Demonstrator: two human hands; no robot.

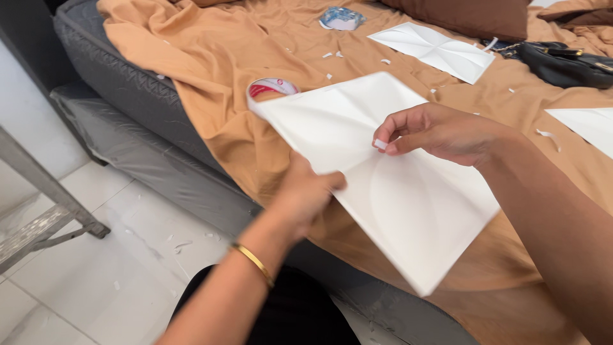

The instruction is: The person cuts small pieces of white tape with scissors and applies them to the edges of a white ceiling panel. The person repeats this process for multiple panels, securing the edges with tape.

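Note:
A large white embossed panel [357,128] hangs tilted over the edge of a bed with an orange sheet [217,51]. My left hand [305,191], with a gold bangle on the wrist, grips the panel's near edge from below. My right hand [440,133] rests on the panel's top face, thumb and fingers pinched together on a small white bit. Behind the panel's far corner lies a roll of tape [273,87] with a red and white core, partly hidden by the panel.
More white panels lie on the sheet at the back [434,51] and far right [587,124]. A black bag [565,64], a crumpled blue and white wrapper [341,18] and white scraps are on the bed. A grey metal frame [38,191] stands left on the tiled floor.

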